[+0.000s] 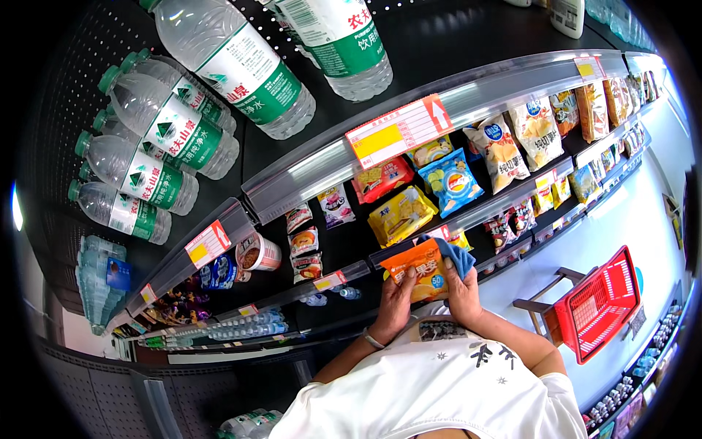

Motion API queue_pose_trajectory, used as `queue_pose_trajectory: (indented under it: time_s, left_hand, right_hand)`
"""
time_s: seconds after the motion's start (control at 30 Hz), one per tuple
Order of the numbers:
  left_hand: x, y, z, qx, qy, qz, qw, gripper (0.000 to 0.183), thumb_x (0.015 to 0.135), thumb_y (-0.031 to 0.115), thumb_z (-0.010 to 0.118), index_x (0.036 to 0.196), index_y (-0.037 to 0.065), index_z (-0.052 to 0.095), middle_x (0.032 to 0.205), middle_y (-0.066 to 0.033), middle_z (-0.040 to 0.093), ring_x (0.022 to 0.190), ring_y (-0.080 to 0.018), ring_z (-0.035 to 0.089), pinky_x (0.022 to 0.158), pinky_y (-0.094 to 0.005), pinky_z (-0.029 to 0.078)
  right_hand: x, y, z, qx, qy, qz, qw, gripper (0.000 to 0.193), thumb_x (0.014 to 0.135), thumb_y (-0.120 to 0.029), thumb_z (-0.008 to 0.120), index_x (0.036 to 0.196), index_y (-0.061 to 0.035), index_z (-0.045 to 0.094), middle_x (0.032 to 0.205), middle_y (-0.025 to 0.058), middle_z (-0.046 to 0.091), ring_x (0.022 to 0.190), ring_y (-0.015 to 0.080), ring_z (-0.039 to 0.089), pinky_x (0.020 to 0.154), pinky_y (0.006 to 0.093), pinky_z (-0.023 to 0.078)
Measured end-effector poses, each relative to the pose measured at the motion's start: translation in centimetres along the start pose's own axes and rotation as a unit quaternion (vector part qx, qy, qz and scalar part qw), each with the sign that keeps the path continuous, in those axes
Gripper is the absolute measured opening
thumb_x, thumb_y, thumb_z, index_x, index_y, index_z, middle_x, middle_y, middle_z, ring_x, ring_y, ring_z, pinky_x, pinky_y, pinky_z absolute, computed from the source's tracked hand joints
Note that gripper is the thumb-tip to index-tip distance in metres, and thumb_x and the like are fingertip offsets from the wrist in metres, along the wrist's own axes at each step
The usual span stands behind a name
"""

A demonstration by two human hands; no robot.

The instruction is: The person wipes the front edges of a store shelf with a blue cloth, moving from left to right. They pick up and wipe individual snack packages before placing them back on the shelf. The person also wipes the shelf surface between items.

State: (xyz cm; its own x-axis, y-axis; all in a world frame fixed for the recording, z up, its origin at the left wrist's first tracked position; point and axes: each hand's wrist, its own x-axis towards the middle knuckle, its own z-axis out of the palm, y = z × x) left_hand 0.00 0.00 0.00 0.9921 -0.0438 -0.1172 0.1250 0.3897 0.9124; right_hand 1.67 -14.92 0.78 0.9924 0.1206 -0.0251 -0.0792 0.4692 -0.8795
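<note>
Between my hands, in front of my chest, is an orange snack bag point(418, 265) with pale lettering. My left hand point(395, 304) grips its left side, thumb on the front. A grey-blue cloth point(458, 256) is bunched at the bag's upper right, in my right hand point(463, 294), whose thumb also presses on the bag. The bag is just at the front edge of a shelf, below a yellow snack bag point(402, 216) and a blue chip bag point(450, 183) that lie on that shelf. The fingers behind the bag are hidden.
Large water bottles point(234, 69) stand on the upper shelf, whose clear rail point(307, 179) curves across the front. A paper cup point(258, 252) and small snack packs point(303, 241) sit lower left. A red shopping basket point(596, 307) rests on a brown stool point(545, 311) at right.
</note>
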Motion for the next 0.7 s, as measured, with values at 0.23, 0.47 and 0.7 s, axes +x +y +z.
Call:
queue_pose_trajectory:
  time_s: [0.23,0.47,0.7]
  left_hand:
    - [-0.8,1.6,-1.0,-0.103,0.045,-0.088,0.990,0.041,0.103,0.030,0.053,0.133,0.002,0.050,0.126,-0.0089,0.061,0.113,-0.0193,0.061,0.097,-0.0349,0.050]
    - [0.1,2.1,-1.2,-0.155,0.058,-0.065,0.984,0.039,0.103,0.029,0.051,0.133,0.003,0.051,0.126,-0.0064,0.061,0.112,-0.0164,0.062,0.094,-0.0320,0.051]
    - [2.0,4.2,-3.8,-0.053,0.115,-0.022,0.992,0.034,0.101,0.013,0.050,0.133,0.002,0.051,0.130,-0.0095,0.059,0.118,-0.0213,0.059,0.096,-0.0333,0.050]
  right_hand:
    - [0.2,-2.9,2.2,-0.265,-0.095,-0.200,0.938,0.046,0.093,-0.006,0.055,0.138,0.0018,0.048,0.144,0.0197,0.047,0.129,0.0337,0.049,0.108,0.0388,0.035]
    - [0.6,-4.9,2.5,-0.462,-0.144,-0.309,0.819,0.048,0.082,-0.009,0.061,0.129,-0.0009,0.057,0.141,0.0197,0.051,0.129,0.0393,0.049,0.107,0.0472,0.035]
    - [0.6,-3.6,2.1,-0.408,-0.254,-0.230,0.846,0.041,0.074,-0.006,0.065,0.115,-0.0049,0.063,0.111,0.0133,0.067,0.107,0.0349,0.061,0.100,0.0434,0.041]
